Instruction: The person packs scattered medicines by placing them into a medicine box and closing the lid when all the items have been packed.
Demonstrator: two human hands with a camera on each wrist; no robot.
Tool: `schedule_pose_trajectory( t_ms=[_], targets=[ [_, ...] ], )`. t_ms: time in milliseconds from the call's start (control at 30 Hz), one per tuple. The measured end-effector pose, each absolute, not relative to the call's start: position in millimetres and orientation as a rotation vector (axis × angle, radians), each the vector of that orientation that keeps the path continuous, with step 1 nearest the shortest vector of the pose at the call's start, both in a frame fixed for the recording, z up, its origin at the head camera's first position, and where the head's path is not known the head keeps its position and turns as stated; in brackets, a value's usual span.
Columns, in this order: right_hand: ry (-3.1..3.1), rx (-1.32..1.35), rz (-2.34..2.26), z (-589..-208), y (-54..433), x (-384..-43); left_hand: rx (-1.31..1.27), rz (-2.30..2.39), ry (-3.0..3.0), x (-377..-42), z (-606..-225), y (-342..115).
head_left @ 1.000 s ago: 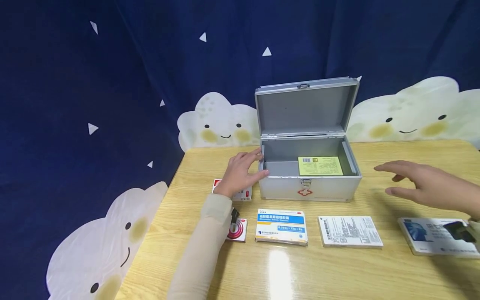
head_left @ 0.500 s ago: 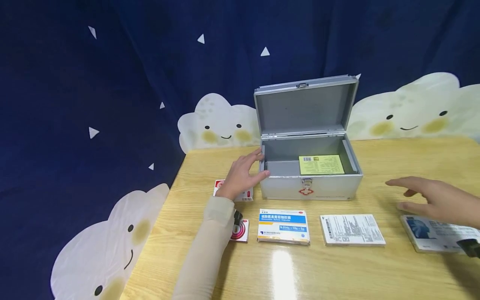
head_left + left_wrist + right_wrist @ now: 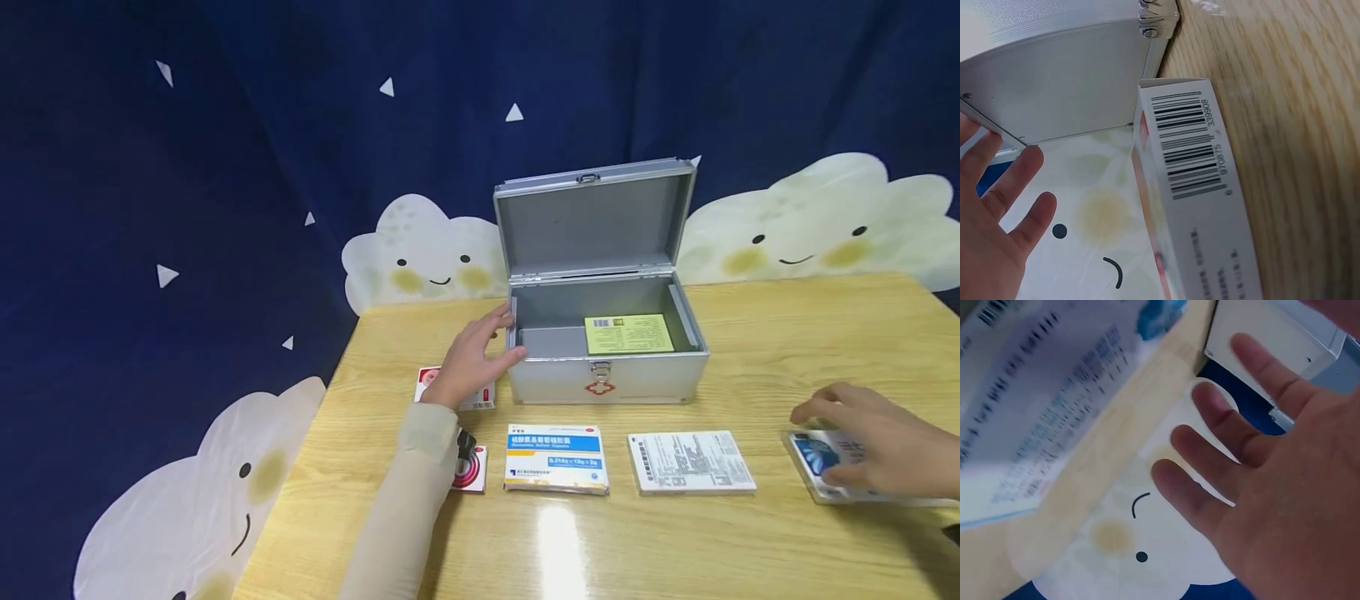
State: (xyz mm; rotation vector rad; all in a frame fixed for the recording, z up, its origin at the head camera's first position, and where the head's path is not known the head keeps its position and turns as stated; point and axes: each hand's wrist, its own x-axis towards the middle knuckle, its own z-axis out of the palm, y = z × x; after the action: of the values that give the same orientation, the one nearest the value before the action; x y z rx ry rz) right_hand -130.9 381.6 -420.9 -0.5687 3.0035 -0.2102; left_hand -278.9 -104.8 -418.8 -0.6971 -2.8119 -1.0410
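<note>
An open silver metal case (image 3: 645, 383) with a red cross on its front stands at the back of the table, its lid tipped back. Inside lies a yellow-green medicine box (image 3: 628, 333). My left hand (image 3: 472, 358) rests at the case's left wall, thumb at the front rim, fingers spread loosely. Over at the right, my right hand (image 3: 885, 442) is above a white medicine box with a blue picture (image 3: 816, 457), partly covering it. In the right wrist view, the right hand's fingers (image 3: 1213, 444) are spread, with that box's printed side apart from them.
In front of the case lie a blue-and-white medicine box (image 3: 557, 462), a white box with dense print (image 3: 692, 463) and a box with red rings (image 3: 471, 472), partly behind my left wrist. Beneath my left hand is a red-and-white box (image 3: 1191, 156). A dark blue curtain (image 3: 420, 50) hangs behind.
My right hand has moved down and toward me from beside the case to over the white medicine box at the right. My left hand stays at the case's left wall.
</note>
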Motion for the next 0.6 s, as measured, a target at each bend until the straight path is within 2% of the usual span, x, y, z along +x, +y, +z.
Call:
schedule_pose_trajectory(
  t_ms=[200,600],
  targets=[
    [3.038,-0.626,-0.223,-422.9,374.4,-132.3,-0.671,-1.08,-2.796,-280.8,-419.5,-106.3],
    [2.993,-0.369,0.093,-436.7,390.4,-121.8,-0.678,-1.104,-2.835,-276.6,-418.5,-105.1]
  ],
)
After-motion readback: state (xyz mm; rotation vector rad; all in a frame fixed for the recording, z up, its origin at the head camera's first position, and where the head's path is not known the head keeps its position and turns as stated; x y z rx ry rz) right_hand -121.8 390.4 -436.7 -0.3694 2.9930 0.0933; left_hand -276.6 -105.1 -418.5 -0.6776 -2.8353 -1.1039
